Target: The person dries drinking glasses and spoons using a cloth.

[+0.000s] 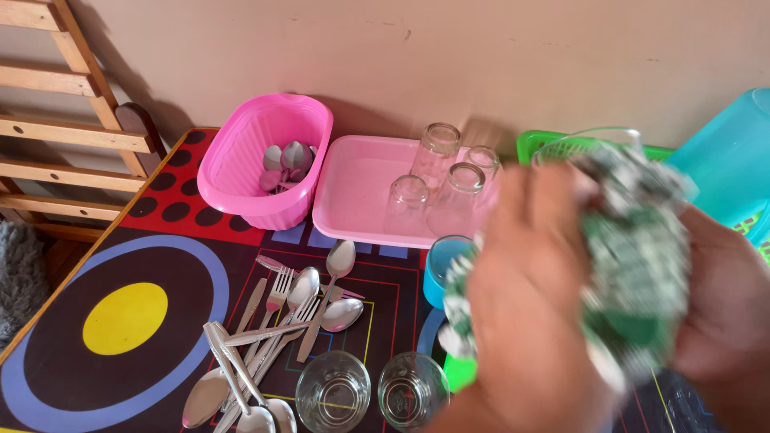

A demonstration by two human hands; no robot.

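Observation:
Both my hands are raised close to the camera and blurred. My left hand (521, 313) and my right hand (726, 309) are closed around a green and white checked cloth (638, 256). The cloth is wrapped about a clear drinking glass (595, 138), of which only the rim shows above it. The rest of the glass is hidden by the cloth and my fingers.
On the patterned mat (128, 317) lie a pile of spoons and forks (277, 321) and two upright glasses (333, 391) (411, 389). Behind them are a pink basket (241, 172) holding spoons, a pink tray (353, 192) with upturned glasses, a blue cup (443, 265), a green basket (536, 144) and a teal tub (726, 164). A wooden frame (64, 136) stands at left.

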